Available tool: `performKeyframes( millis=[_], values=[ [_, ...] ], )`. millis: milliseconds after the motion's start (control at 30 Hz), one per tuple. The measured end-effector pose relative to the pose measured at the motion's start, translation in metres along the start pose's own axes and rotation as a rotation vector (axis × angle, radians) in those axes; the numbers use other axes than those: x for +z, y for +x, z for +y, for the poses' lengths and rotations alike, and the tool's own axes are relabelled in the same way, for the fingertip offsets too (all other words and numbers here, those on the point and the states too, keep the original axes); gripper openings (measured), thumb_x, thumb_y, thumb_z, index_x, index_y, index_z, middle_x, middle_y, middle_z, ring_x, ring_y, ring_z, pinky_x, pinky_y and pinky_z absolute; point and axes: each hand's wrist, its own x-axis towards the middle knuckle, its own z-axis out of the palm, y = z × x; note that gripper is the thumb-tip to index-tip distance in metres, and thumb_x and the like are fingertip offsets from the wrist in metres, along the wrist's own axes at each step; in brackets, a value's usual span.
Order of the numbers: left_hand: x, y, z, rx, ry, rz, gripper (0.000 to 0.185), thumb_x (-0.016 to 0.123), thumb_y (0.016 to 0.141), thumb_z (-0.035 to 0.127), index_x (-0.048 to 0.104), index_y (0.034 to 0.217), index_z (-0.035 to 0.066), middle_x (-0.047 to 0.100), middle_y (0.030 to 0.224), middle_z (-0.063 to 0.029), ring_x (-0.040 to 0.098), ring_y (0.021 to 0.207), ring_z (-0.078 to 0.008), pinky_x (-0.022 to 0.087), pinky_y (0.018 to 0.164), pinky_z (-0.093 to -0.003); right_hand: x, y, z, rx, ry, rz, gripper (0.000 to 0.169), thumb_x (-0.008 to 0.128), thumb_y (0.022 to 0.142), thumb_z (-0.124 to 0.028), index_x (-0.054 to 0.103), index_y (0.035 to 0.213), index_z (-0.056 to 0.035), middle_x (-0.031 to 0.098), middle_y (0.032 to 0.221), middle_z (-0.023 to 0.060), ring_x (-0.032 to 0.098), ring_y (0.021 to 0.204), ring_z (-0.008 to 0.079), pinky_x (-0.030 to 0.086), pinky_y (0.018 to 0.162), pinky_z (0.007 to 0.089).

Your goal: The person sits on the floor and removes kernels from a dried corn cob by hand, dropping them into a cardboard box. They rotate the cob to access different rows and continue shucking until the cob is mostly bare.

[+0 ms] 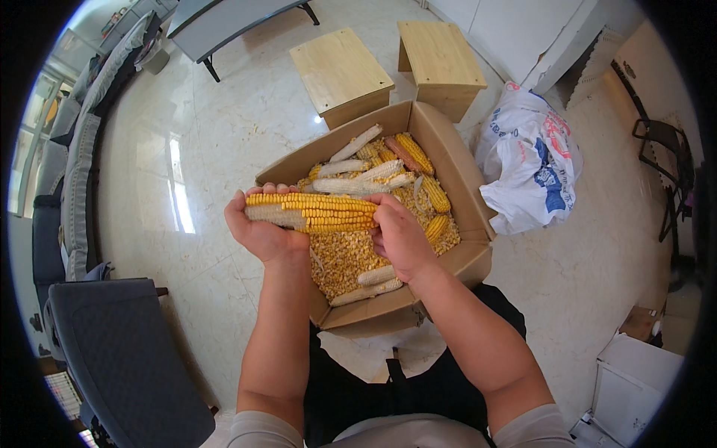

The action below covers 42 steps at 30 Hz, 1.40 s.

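A partly shelled ear of dried yellow corn (336, 213) lies level across both my hands. My left hand (263, 235) cups its left end, where a patch of pale cob shows bare. At the other end, my right hand (400, 235) grips the tip, fingers curled round the kernels. Below them stands an uncovered cardboard box (448, 162). Loose kernels (347, 263) cover its floor. Bare white cobs (347, 185) are heaped toward its far side, and two more lie at the near edge. Unshelled yellow ears (414, 152) rest along the right, beside one reddish cob (402, 154).
Two wooden stools (341, 70) stand just beyond the box. A white plastic sack (532, 162) bearing print slumps to its right. At lower left is a grey padded seat (123, 358), with a sofa (78, 185) farther off. A low table (224, 28) stands at the back.
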Motion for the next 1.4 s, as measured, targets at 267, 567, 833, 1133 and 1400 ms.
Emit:
performKeyframes(
  millis=[267, 567, 833, 1133, 1400],
  values=[
    [0.000, -0.001, -0.003, -0.007, -0.020, 0.053, 0.024, 0.049, 0.090, 0.032, 0.049, 0.080, 0.011, 0.056, 0.077, -0.0079, 0.054, 0.072, -0.0244, 0.050, 0.077, -0.0419, -0.003, 0.006, 0.020, -0.108, -0.113, 0.043, 0.035, 0.047, 0.093, -0.012, 0.058, 0.126, -0.0046, 0.060, 0.087, 0.0037, 0.052, 0.071, 0.0112, 0.044, 0.064, 0.0274],
    [-0.002, 0.005, -0.001, -0.038, -0.058, 0.121, 0.027, 0.050, 0.089, 0.033, 0.049, 0.077, 0.008, 0.055, 0.075, -0.0088, 0.057, 0.072, -0.0256, 0.051, 0.075, -0.0421, 0.004, -0.005, -0.004, -0.071, 0.029, -0.022, 0.034, 0.050, 0.097, -0.019, 0.059, 0.122, 0.0022, 0.058, 0.085, 0.0010, 0.050, 0.073, 0.0055, 0.042, 0.065, 0.0234],
    [-0.005, 0.002, -0.004, -0.006, 0.038, -0.001, 0.025, 0.049, 0.090, 0.032, 0.049, 0.080, 0.009, 0.056, 0.076, -0.0082, 0.055, 0.072, -0.0244, 0.050, 0.077, -0.0430, -0.003, -0.003, -0.006, -0.128, -0.537, 0.083, 0.039, 0.042, 0.099, -0.022, 0.059, 0.124, 0.0035, 0.065, 0.090, 0.0076, 0.057, 0.074, 0.0104, 0.045, 0.065, 0.0261],
    [-0.013, 0.018, -0.001, -0.108, -0.010, 0.321, 0.030, 0.053, 0.089, 0.033, 0.049, 0.083, 0.005, 0.056, 0.079, -0.0124, 0.056, 0.076, -0.0279, 0.052, 0.078, -0.0436, -0.020, 0.000, -0.022, -0.013, -0.230, -0.170, 0.042, 0.045, 0.099, -0.018, 0.056, 0.137, -0.0043, 0.065, 0.089, 0.0059, 0.059, 0.081, 0.0085, 0.047, 0.068, 0.0210],
    [-0.024, 0.024, -0.001, -0.235, -0.011, 0.405, 0.035, 0.053, 0.092, 0.036, 0.050, 0.099, 0.001, 0.059, 0.093, -0.0149, 0.058, 0.089, -0.0295, 0.051, 0.089, -0.0474, -0.011, -0.005, -0.017, -0.345, -0.425, -0.125, 0.044, 0.051, 0.104, -0.034, 0.059, 0.128, 0.0019, 0.064, 0.083, 0.0052, 0.059, 0.074, 0.0125, 0.048, 0.069, 0.0284]
  ],
)
